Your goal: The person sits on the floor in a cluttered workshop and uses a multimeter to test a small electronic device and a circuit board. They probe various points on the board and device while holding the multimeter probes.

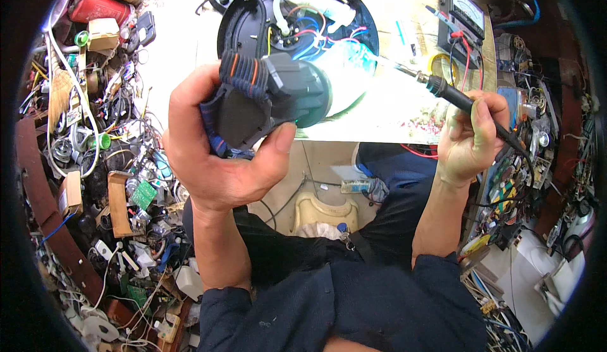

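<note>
My left hand (218, 168) is wrapped round a dark headlamp (294, 89) with a striped elastic strap bunched against it. Its lens end points right, over a very bright area. Between thumb and fingers, my right hand (475, 134) grips a black-handled soldering iron (460, 97), its metal shaft aimed left toward the lit area. Behind the lamp lies an opened round black appliance housing (229, 26). Inside it are a white tube (332, 9) and red, blue and yellow wires (310, 36). Glare hides the iron's tip and what it may touch.
An analogue multimeter (465, 13) with red and black leads stands at the table's right back. A yellow ring-shaped item (442, 66) lies beside it. Piled electronic parts and cables (120, 162) crowd the left, with more parts (521, 137) at right. A cream stool (325, 213) is below.
</note>
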`<state>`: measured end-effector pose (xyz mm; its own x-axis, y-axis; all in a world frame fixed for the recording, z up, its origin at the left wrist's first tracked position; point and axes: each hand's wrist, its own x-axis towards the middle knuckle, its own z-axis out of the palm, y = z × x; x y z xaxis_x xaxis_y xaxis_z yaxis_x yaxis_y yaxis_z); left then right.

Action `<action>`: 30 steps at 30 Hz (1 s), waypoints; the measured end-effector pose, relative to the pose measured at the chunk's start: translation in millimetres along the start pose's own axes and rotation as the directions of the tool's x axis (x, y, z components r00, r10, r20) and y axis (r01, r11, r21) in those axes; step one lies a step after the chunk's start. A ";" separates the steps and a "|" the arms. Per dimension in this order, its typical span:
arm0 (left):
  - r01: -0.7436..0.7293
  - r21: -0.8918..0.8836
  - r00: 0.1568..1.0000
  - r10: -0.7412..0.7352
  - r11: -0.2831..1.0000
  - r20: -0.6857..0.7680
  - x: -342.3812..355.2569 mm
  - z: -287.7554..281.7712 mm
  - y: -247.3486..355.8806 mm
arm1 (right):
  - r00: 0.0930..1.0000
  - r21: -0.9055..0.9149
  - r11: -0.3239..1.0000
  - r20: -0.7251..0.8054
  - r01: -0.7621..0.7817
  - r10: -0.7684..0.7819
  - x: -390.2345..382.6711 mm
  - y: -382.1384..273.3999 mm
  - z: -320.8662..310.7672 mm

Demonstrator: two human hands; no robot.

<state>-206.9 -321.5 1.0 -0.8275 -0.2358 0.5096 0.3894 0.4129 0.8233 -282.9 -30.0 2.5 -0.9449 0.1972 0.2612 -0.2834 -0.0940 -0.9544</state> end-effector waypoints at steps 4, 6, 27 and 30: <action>0.016 -0.012 0.999 -0.016 1.000 -0.041 -0.6 2.8 -2.8 | 1.000 -0.004 1.000 -0.019 -0.005 0.005 -1.5 -0.8 1.6; 0.006 0.047 1.000 -0.004 0.999 -0.027 0.2 1.0 -4.0 | 1.000 0.018 1.000 0.024 0.004 -0.005 -2.4 1.4 -0.5; 0.006 0.042 1.000 -0.007 0.999 0.020 4.2 7.9 -1.4 | 0.997 -0.122 0.992 0.060 -0.033 0.041 -6.8 -4.2 11.5; 0.070 0.023 0.997 -0.070 0.997 0.037 1.4 8.4 3.0 | 0.997 -0.154 0.988 0.070 -0.032 0.043 -7.2 -2.0 13.8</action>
<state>-210.3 -313.1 2.1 -0.8672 -0.2316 0.4408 0.3214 0.4160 0.8507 -277.7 -44.7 4.5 -0.9654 0.1240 0.2295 -0.2247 0.0515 -0.9731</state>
